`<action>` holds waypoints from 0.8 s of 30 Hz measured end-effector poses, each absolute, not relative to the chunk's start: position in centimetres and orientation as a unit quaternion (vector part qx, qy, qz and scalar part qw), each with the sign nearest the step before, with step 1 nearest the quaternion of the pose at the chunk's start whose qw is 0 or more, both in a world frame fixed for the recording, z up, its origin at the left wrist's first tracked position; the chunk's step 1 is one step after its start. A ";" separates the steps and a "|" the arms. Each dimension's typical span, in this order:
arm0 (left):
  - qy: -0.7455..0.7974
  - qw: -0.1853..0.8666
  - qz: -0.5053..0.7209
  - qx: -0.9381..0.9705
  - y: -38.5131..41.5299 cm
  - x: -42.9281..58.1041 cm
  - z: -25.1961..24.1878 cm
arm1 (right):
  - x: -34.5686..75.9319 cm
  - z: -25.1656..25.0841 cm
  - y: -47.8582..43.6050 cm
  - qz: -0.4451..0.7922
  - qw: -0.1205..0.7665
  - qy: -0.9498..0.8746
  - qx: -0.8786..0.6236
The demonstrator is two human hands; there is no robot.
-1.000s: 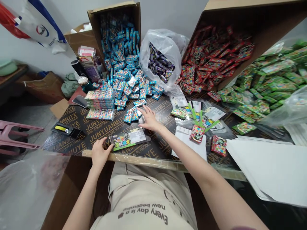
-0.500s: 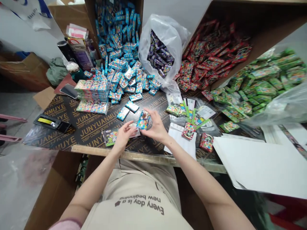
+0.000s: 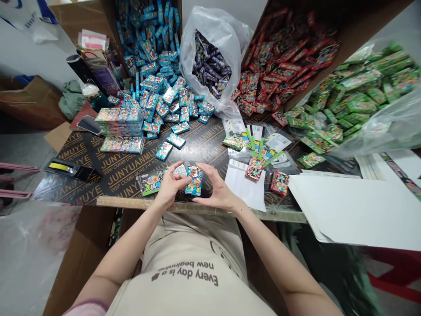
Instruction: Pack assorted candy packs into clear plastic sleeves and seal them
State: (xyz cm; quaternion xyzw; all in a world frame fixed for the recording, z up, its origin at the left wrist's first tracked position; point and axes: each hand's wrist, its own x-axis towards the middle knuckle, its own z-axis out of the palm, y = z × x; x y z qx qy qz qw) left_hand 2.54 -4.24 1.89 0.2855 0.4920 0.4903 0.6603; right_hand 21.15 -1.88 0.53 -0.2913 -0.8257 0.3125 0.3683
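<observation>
My left hand (image 3: 171,185) is curled over the right part of a clear plastic bag (image 3: 151,184) with a green printed strip, its thumb reaching to a small blue printed box (image 3: 194,181). That box stands with its printed face toward me, near the table's front edge. Beside it, my right hand (image 3: 217,188) is open, thumb and fingers spread around the box's right side; whether the fingertips touch it is unclear. Two more blue boxes (image 3: 163,151) lie just beyond my left hand. The left hand's palm hides part of the bag.
Loose blue boxes (image 3: 171,96) are heaped at the back, near a bag of purple packets (image 3: 212,66). Red boxes (image 3: 263,83) and green packets (image 3: 355,105) pile at right. White sheets (image 3: 355,206) overhang the front edge. A tape dispenser (image 3: 69,169) sits left.
The blue box has come down toward the table edge and turned upright between my hands. My right hand's fingers have spread away from it. The view has shifted slightly.
</observation>
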 end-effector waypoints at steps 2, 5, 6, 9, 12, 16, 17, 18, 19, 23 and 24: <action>0.484 0.648 0.473 0.349 -4.0 1.8 1.4 | 21.2 0.6 -1.9 0.291 0.380 -0.829 -0.291; 0.511 0.534 0.392 0.548 -2.9 -0.1 0.5 | 22.0 0.4 -1.5 0.256 0.416 -0.805 -0.338; 0.536 0.455 0.343 0.623 -2.4 -0.8 0.2 | 22.3 0.3 -1.4 0.241 0.422 -0.798 -0.358; 0.592 0.219 0.153 0.761 -1.6 -2.2 -0.6 | 23.1 -0.4 -0.9 0.187 0.408 -0.798 -0.402; 0.568 0.153 0.079 0.804 -1.9 -2.0 -1.1 | 23.3 -1.2 -0.9 0.130 0.369 -0.817 -0.425; 0.526 0.161 0.172 0.817 -2.8 -1.0 -0.9 | 23.3 -1.5 -1.6 0.106 0.323 -0.821 -0.459; 0.522 0.166 0.191 0.814 -2.9 -0.9 -0.8 | 23.3 -1.3 -1.9 0.123 0.316 -0.821 -0.459; 0.517 0.173 0.204 0.813 -2.9 -0.8 -0.7 | 23.4 -1.1 -2.1 0.147 0.309 -0.823 -0.453; 0.508 0.182 0.212 0.815 -2.9 -0.8 -0.5 | 23.4 -0.9 -2.3 0.174 0.302 -0.826 -0.443; 0.459 0.212 0.215 0.836 -2.9 -0.6 -0.3 | 24.1 -0.6 -2.2 0.261 0.273 -0.842 -0.386; 0.455 0.216 0.215 0.837 -2.9 -0.6 -0.3 | 24.3 -0.6 -2.0 0.274 0.270 -0.842 -0.377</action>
